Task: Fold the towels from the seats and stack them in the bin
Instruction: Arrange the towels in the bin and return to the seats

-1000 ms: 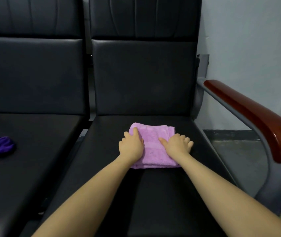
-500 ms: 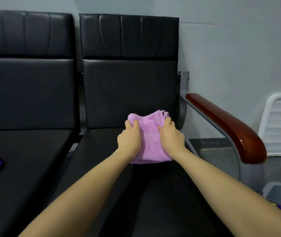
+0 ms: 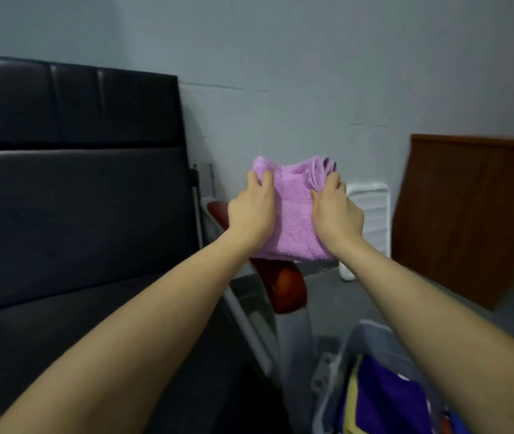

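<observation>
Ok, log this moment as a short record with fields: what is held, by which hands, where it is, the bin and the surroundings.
held item: folded pink towel, in the air
left hand: grips the towel's left side
right hand: grips the towel's right side
position: above the chair's wooden armrest, apart from the black seat
bin: grey, at lower right beside the chair, on the floor
bin contents: purple towel on top, a yellow one at its edge
background: white slatted panel and wooden board against the wall
</observation>
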Demonstrator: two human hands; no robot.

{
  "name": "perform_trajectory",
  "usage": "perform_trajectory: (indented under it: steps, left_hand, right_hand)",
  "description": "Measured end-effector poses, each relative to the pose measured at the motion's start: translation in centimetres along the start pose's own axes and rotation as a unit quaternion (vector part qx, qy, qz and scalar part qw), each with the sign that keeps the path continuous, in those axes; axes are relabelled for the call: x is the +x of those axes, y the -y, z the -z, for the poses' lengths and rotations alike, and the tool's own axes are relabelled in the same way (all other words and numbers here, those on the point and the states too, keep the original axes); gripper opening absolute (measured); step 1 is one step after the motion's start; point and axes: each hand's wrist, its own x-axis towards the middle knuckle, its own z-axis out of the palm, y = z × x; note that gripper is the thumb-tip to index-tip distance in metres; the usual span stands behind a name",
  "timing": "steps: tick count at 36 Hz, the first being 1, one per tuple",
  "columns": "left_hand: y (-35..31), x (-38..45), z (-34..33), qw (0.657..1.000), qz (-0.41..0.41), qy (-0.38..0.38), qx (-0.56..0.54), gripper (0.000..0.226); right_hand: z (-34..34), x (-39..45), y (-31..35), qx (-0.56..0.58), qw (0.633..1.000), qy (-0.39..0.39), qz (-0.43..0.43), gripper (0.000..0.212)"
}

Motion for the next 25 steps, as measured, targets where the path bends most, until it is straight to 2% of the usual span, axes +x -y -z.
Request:
perform_trajectory:
  steps: [6,13,19,25]
  left_hand:
    - [-10.1,-0.2,-6.7,0.995,-0.051,0.068,-0.060,0.027]
    - [-19.1,-5.9,-18.6,0.975,-0.102,0.174,-0.094,0.029]
    - [-21.0,-11.9,-27.3,0.955,-0.096,0.268,-0.087,0.029]
    - [-20.1,-16.3,-32.5,0.938,-0.100,0.332,-0.029,0.036]
  right_hand:
    - [-0.1,-1.8,-11.6,-0.034,0.996,0.012,-0.083,0.042]
    - [-3.8,-8.5,-24.7,-0.073,0.977,0.069,-0.186,0.038]
    - [-8.8,-15.0,-30.5,-0.091,0.951,0.166,-0.242,0.039]
    - [-14.1,-20.4,-32.5,-0.104,0.924,0.238,-0.281,0.046]
